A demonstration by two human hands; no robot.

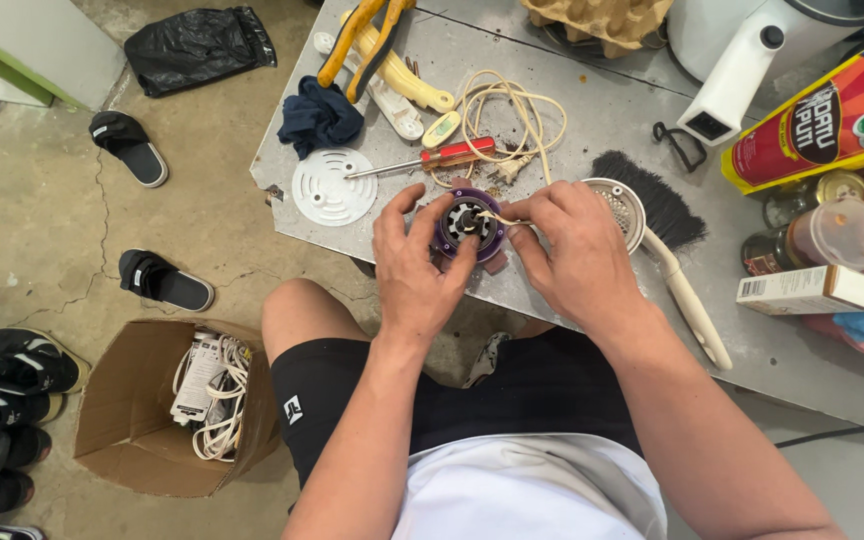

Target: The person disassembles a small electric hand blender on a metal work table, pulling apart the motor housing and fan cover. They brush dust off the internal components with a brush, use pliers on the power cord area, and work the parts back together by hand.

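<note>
My left hand grips a small round purple device with a black and metal core, at the near edge of the grey metal table. My right hand pinches a thin cream wire end that reaches the middle of the device. That wire belongs to a looped cream cord lying behind it. A red-handled screwdriver lies just beyond the hands, next to a white round perforated cover.
Yellow-handled pliers, a dark blue rag, a black brush with cream handle, a round mesh part, bottles and a box stand on the table. A cardboard box of cables and black sandals lie on the concrete floor.
</note>
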